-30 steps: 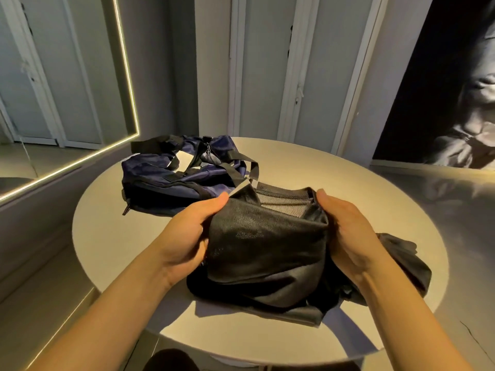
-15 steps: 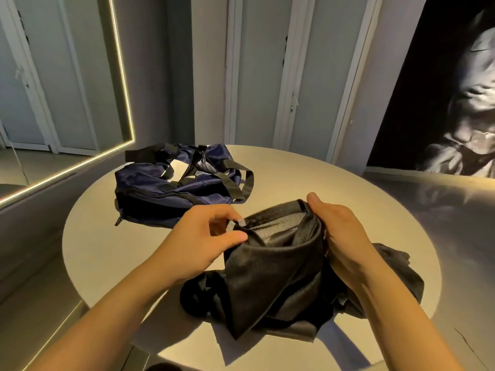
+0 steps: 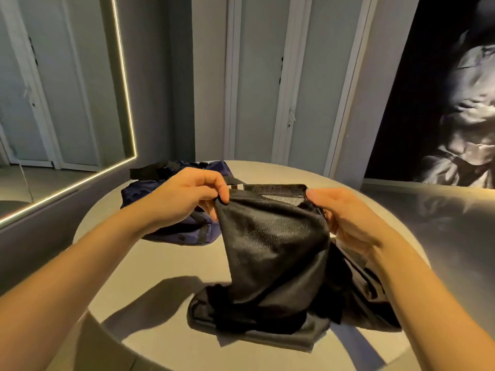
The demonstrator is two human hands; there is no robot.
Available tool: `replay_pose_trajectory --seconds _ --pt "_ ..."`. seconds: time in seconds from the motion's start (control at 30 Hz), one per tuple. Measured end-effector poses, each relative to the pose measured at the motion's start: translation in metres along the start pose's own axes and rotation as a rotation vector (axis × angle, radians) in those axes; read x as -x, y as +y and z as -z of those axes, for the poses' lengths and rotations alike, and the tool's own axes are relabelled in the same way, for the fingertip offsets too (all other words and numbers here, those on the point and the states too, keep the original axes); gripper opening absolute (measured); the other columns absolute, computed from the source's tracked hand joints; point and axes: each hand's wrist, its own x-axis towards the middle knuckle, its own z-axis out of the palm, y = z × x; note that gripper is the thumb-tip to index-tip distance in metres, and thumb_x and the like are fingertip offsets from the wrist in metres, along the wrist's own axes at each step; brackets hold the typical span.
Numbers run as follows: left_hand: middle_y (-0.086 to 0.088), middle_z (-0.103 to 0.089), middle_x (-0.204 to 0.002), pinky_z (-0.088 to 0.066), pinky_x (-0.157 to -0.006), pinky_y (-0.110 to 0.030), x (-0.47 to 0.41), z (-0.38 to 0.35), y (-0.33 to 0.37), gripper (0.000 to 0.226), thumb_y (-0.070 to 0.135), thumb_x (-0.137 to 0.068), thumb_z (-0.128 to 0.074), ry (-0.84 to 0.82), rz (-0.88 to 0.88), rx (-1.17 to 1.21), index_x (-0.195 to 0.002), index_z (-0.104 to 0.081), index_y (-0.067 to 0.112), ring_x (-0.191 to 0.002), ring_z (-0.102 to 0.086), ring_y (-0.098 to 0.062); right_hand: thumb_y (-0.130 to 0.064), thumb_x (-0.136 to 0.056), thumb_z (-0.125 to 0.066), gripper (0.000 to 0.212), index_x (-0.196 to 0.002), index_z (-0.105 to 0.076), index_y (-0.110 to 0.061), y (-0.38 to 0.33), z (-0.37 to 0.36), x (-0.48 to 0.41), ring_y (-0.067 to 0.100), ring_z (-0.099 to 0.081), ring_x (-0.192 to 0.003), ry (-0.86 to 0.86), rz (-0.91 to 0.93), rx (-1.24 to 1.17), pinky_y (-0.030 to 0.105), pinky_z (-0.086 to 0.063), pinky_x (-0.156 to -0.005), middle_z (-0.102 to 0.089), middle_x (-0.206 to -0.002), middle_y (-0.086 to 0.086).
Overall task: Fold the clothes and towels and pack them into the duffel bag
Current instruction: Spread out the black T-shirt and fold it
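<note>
I pinch the black garment (image 3: 276,253) with left hand (image 3: 187,196) and right hand (image 3: 345,218); its slack hem may bunch near the tabletop's (image 3: 166,263) front edge.

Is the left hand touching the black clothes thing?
Touching. The head view shows the left hand pinching the top corner of the black garment, with its fingers curled over the edge.

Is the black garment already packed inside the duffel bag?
No, the left hand and right hand hold the garment by its top edge over the table, outside the bag.
</note>
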Motion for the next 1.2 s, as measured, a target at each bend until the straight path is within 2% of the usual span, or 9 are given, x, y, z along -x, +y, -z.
replay_pose_trajectory --seconds 0.2,0.27,0.37,0.47,0.6,0.8,0.97,1.07,1.2 --pt "-0.015 -0.065 -0.089 -0.055 -0.067 -0.018 -0.001 0.000 0.028 0.032 -0.010 -0.101 -0.036 0.269 -0.069 0.087 -0.087 -0.059 0.007 -0.080 -0.065 -0.021 -0.052 -0.103 -0.050 0.043 -0.083 -0.069 -0.018 -0.035 -0.029 -0.011 0.020 -0.064 -0.087 0.299 -0.005 0.169 0.036 -0.048 -0.088 -0.070 -0.083 0.000" --pt "-0.013 -0.063 -0.089 -0.056 -0.064 -0.022 -0.007 0.000 0.039 0.034 -0.010 -0.099 -0.036 0.418 -0.039 0.159 -0.086 -0.058 0.013 -0.081 -0.061 -0.024 -0.060 -0.099 -0.050 0.044 -0.086 -0.066 -0.021 -0.045 -0.033 -0.011 0.013 -0.067 -0.081 0.185 0.024 0.060 0.034 -0.049 -0.089 -0.071 -0.080 -0.005" --pt "-0.005 -0.061 -0.094 -0.055 -0.074 -0.036 -0.015 0.004 0.053 0.028 -0.003 -0.101 -0.041 0.586 0.033 0.288 -0.095 -0.059 0.018 -0.087 -0.059 -0.025 -0.052 -0.093 -0.067 0.049 -0.113 -0.069 -0.007 -0.053 -0.037 0.003 0.022 -0.070 -0.100 -0.033 0.105 0.263 0.039 -0.052 -0.092 -0.074 -0.107 0.009" --pt "0.000 -0.058 -0.104 -0.046 -0.069 -0.025 -0.019 0.008 0.069 0.023 0.004 -0.102 -0.043 0.692 0.030 0.312 -0.111 -0.058 0.019 -0.087 -0.055 -0.014 -0.044 -0.100 -0.059 0.053 -0.105 -0.065 0.009 -0.068 -0.041 0.012 0.027 -0.061 -0.086 0.065 0.203 0.287 0.037 -0.046 -0.079 -0.066 -0.090 0.015" --pt "0.009 -0.052 -0.100 -0.038 -0.067 -0.019 -0.025 0.003 0.085 0.025 0.007 -0.104 -0.038 0.817 -0.039 0.270 -0.117 -0.056 0.018 -0.087 -0.050 -0.006 -0.045 -0.105 -0.046 0.047 -0.101 -0.072 -0.007 -0.090 -0.045 0.019 0.023 -0.068 -0.084 0.141 0.283 0.300 0.040 -0.058 -0.080 -0.074 -0.088 0.009" --pt "-0.002 -0.057 -0.088 -0.044 -0.064 -0.021 -0.043 0.002 0.086 0.016 0.019 -0.106 -0.046 0.716 -0.138 0.176 -0.118 -0.056 0.020 -0.072 -0.051 -0.010 -0.047 -0.107 -0.042 0.049 -0.103 -0.070 -0.006 -0.089 -0.035 0.005 0.027 -0.068 -0.087 0.249 0.199 0.388 0.044 -0.056 -0.082 -0.075 -0.095 0.013" --pt "0.000 -0.074 -0.108 -0.057 -0.090 -0.030 -0.049 0.002 0.072 0.051 0.055 -0.078 -0.076 0.283 -0.128 0.216 -0.116 -0.069 0.022 -0.101 -0.071 -0.014 -0.041 -0.106 -0.050 0.043 -0.100 -0.070 -0.004 -0.078 -0.023 -0.007 0.023 -0.060 -0.080 0.257 0.166 0.232 0.036 -0.046 -0.076 -0.072 -0.083 0.012" --pt "0.000 -0.076 -0.096 -0.056 -0.083 -0.026 -0.051 0.011 0.058 0.031 0.043 -0.081 -0.080 0.052 -0.047 -0.006 -0.101 -0.077 0.019 -0.092 -0.072 -0.011 -0.043 -0.101 -0.058 0.055 -0.110 -0.061 0.011 -0.063 -0.014 -0.016 0.029 -0.046 -0.084 0.141 0.140 0.132 0.037 -0.041 -0.073 -0.056 -0.092 0.011" --pt "-0.013 -0.071 -0.092 -0.047 -0.078 -0.030 -0.065 0.018 0.039 0.015 0.024 -0.094 -0.072 0.301 -0.094 -0.133 -0.094 -0.075 0.009 -0.082 -0.062 -0.015 -0.025 -0.098 -0.067 0.032 -0.070 -0.060 -0.010 -0.051 -0.013 -0.021 0.018 -0.046 -0.058 -0.110 0.084 0.161 0.023 -0.044 -0.052 -0.048 -0.066 0.008"
